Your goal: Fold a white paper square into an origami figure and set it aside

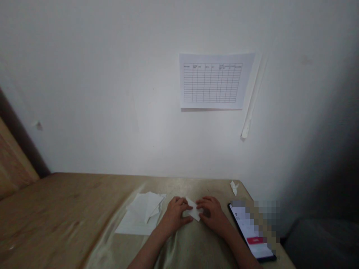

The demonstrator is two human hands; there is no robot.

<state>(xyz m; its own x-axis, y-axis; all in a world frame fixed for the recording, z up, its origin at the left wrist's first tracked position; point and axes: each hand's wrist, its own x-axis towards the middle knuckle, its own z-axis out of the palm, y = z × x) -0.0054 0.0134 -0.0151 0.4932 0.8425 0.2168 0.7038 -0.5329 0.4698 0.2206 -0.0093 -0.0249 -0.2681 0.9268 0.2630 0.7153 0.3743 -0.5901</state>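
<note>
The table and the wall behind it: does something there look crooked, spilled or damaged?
One thing, mildly: on the wall, a pale strip slants beside the printed sheet, and its lower end looks ragged. The table cover is also creased beside the white papers. No spill shows around the folded paper.

A small, plain white piece of paper (194, 211) with 1 pointed corner directed toward the near side is held slantwise at the tabletop (70, 209), its side edges partly covered by the left hand (176, 212) and the right hand (211, 211).
</note>
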